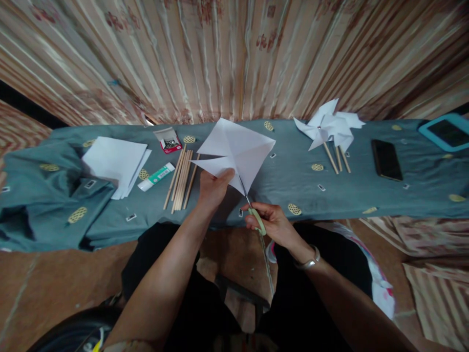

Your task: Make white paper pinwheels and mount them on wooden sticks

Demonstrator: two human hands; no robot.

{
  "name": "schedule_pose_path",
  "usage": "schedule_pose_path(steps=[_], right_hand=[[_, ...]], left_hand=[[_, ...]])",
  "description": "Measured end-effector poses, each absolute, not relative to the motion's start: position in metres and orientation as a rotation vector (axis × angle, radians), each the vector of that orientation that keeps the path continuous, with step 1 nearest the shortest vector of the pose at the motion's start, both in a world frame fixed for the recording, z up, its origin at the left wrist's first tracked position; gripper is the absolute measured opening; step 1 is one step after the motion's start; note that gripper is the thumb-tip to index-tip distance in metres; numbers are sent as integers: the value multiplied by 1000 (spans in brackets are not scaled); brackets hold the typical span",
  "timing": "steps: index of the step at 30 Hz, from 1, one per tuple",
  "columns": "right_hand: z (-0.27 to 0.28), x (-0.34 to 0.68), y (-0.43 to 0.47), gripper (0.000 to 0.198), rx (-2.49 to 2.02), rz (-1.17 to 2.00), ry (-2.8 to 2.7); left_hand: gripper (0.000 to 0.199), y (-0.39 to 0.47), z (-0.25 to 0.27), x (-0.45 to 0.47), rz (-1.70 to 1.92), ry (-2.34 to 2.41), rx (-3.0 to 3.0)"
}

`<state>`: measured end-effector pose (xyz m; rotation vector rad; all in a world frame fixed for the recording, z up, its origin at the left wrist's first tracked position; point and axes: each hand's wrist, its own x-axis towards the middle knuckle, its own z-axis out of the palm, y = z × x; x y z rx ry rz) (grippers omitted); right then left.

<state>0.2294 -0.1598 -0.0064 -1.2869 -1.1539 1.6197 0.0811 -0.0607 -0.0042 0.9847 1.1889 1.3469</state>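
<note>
My left hand (214, 188) grips a white square of paper (252, 151) by its near left part, thumb on top. The paper is turned like a diamond, with fold creases crossing at its middle and a slit open on its left side. In my right hand (269, 220) is a pair of scissors (257, 221) with pale green handles. Their blades meet the paper at its near corner, pointing toward the middle. How far the blades are apart I cannot make out.
Wooden sticks (181, 181), a glue tube (157, 177), a red box of pins (169, 142) and stacked white paper (113, 164) lie left. Right are paper pinwheels (330, 124) on sticks, a phone (386, 159) and a blue-framed tablet (447, 133). A curtain (227, 63) hangs behind the cloth-covered table (351, 195).
</note>
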Motion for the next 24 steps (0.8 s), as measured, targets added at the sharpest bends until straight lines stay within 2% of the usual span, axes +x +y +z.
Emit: schedule_pose_path(steps=[24], right_hand=[[-8,229,-159,45,-1298,1601,-1102]], left_hand=[[22,-64,0,84,1327,1159,893]])
